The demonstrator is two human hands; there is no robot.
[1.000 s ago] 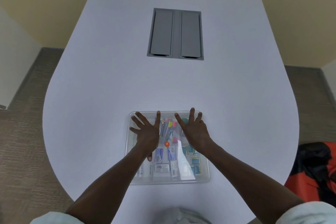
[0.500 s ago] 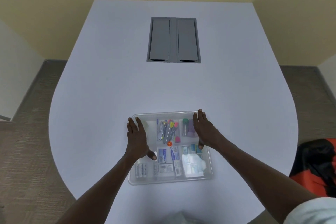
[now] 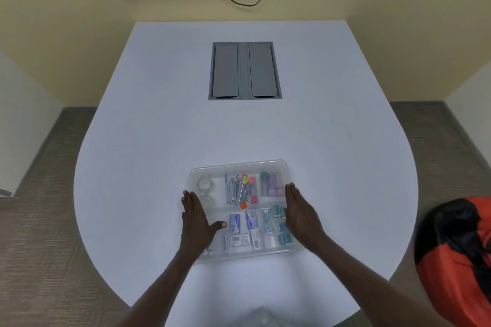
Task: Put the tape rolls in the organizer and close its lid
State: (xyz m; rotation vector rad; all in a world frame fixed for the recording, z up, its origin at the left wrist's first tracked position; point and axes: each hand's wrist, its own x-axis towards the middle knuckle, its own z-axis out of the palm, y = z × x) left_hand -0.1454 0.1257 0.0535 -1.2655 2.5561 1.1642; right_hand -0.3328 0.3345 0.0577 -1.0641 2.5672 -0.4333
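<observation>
Organizer (image 3: 240,164): lid apparently on, tape rolls (image 3: 204,184) inside. Left hand (image 3: 195,218) and right hand (image 3: 301,211) flat, fingers together, flanking it. Risk: uneven pressure leaves a corner unlatched.

Clear organizer (image 3: 240,164) on table, lid shut; clear tape rolls (image 3: 204,184) in far-left compartment

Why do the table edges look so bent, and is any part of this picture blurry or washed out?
Head view: the wide-angle lens bows the white table edges; even, soft lighting, hardly any shadows; the clear plastic organizer looks hazy, so the transparent tape rolls are faint; the floor at the left edge smears.
</observation>
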